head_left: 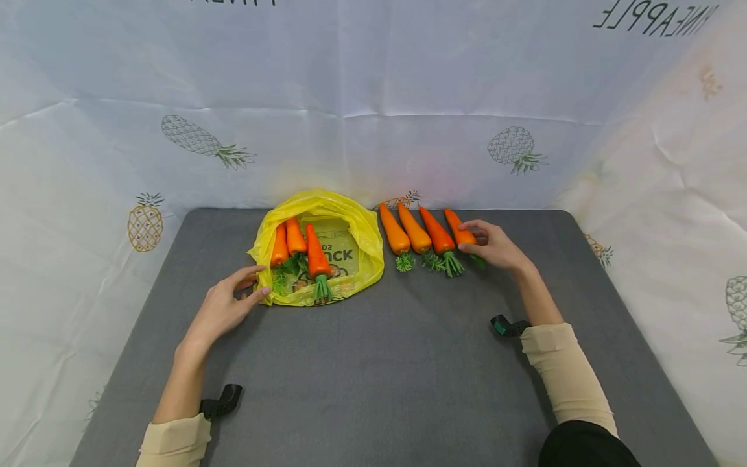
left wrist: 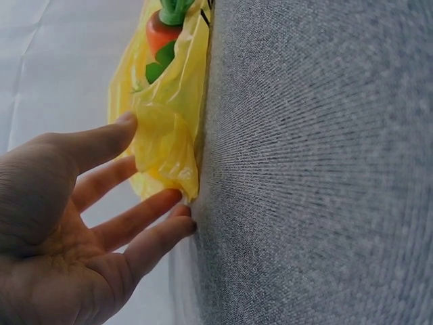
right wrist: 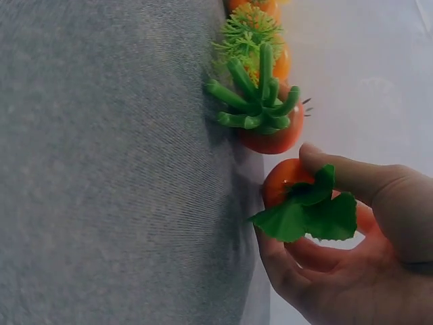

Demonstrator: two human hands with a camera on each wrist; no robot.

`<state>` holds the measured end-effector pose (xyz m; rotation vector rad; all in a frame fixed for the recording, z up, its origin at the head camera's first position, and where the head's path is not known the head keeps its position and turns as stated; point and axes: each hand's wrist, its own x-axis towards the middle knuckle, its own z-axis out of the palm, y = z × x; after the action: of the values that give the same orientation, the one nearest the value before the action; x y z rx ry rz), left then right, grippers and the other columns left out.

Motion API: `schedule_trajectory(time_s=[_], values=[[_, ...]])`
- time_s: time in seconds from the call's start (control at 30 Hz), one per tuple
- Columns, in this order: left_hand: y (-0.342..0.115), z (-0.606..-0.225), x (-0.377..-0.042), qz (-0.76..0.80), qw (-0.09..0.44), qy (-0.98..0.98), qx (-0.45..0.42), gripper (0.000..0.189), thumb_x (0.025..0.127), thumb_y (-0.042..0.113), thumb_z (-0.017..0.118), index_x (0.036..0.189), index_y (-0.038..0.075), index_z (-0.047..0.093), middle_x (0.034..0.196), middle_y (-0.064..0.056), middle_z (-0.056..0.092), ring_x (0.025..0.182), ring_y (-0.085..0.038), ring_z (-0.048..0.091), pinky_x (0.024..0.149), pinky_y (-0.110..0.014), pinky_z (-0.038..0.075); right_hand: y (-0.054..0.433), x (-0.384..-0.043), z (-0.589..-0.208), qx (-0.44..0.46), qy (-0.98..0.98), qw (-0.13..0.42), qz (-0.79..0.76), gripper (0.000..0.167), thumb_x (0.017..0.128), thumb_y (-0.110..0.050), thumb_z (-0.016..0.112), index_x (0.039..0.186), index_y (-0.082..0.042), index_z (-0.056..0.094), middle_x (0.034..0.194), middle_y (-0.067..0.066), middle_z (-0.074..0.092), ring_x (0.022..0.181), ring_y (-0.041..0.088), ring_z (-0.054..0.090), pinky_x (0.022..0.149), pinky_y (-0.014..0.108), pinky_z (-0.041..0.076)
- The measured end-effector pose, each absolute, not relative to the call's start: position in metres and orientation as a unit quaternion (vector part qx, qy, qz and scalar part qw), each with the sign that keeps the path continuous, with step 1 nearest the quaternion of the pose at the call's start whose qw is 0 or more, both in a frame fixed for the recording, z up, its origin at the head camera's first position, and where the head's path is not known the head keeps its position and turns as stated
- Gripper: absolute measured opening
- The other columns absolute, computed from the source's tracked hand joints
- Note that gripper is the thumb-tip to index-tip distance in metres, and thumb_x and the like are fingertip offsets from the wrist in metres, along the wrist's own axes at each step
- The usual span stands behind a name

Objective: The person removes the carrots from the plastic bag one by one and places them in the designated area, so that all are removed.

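Note:
A yellow plastic bag (head_left: 370, 243) lies with its mouth toward me, three toy carrots inside; the frontmost carrot (head_left: 317, 254) has its green stalks at the opening. At the bag's left edge is my left hand (head_left: 220, 310), fingers spread and loosely bent, the thumb touching the plastic in the left wrist view. My right hand (head_left: 495, 246) holds the rightmost carrot (head_left: 454, 224) between thumb and fingers. Its leafy green top (right wrist: 308, 213) points toward the right wrist camera. That carrot is at the end of a row to the right of the bag.
Beside the held carrot lie a red-orange carrot (head_left: 438, 232) with thick green stalks and two orange carrots (head_left: 413, 228) with feathery tops. They rest on a grey table (head_left: 362, 383). A white pineapple-print cloth (head_left: 385, 155) hangs behind the table.

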<state>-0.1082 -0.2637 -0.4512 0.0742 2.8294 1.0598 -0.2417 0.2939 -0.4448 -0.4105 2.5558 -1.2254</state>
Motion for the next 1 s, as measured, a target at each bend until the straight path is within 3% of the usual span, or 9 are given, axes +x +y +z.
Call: schedule_trajectory(time_s=[0.17,0.4,0.6,0.73,1.0], values=[[-0.263,-0.452,-0.108,0.350,0.060,0.934,0.023,0.060,0.110,0.038,0.067,0.160,0.010,0.052,0.156,-0.034,0.057,0.140,-0.054,0.060,0.108,-0.071,0.052,0.292,-0.243,-0.450,-0.145,0.882,0.138,-0.427,0.048,0.108,-0.011,0.068,0.152,0.002,0.053,0.165,0.031,0.045,0.149,0.053,0.050,0.118,0.068,0.047],[-0.262,-0.451,-0.108,0.353,0.058,0.934,0.025,0.059,0.110,0.037,0.067,0.160,0.010,0.052,0.157,-0.034,0.056,0.140,-0.054,0.059,0.109,-0.072,0.052,0.291,-0.243,-0.452,-0.150,0.890,0.136,-0.409,0.049,0.109,-0.011,0.067,0.154,0.002,0.053,0.162,0.030,0.050,0.137,0.048,0.061,0.108,0.053,0.055],[-0.263,-0.451,-0.108,0.353,0.058,0.934,0.024,0.059,0.109,0.037,0.067,0.160,0.010,0.052,0.156,-0.034,0.057,0.140,-0.054,0.059,0.109,-0.072,0.051,0.291,-0.244,-0.450,-0.155,0.885,0.138,-0.417,0.049,0.108,-0.009,0.067,0.154,0.004,0.053,0.161,0.031,0.050,0.146,0.051,0.053,0.118,0.066,0.047],[-0.263,-0.451,-0.109,0.353,0.060,0.933,0.021,0.060,0.109,0.037,0.067,0.161,0.010,0.052,0.156,-0.034,0.057,0.141,-0.054,0.059,0.109,-0.072,0.051,0.292,-0.244,-0.448,-0.156,0.882,0.134,-0.425,0.048,0.108,-0.008,0.067,0.152,0.004,0.054,0.161,0.031,0.050,0.151,0.051,0.047,0.122,0.069,0.043],[-0.264,-0.452,-0.109,0.352,0.061,0.934,0.021,0.060,0.109,0.038,0.067,0.161,0.011,0.052,0.156,-0.034,0.057,0.141,-0.054,0.059,0.109,-0.072,0.051,0.292,-0.240,-0.440,-0.126,0.886,0.121,-0.429,0.048,0.109,-0.010,0.065,0.155,-0.001,0.054,0.161,0.030,0.051,0.147,0.052,0.053,0.113,0.067,0.052]])
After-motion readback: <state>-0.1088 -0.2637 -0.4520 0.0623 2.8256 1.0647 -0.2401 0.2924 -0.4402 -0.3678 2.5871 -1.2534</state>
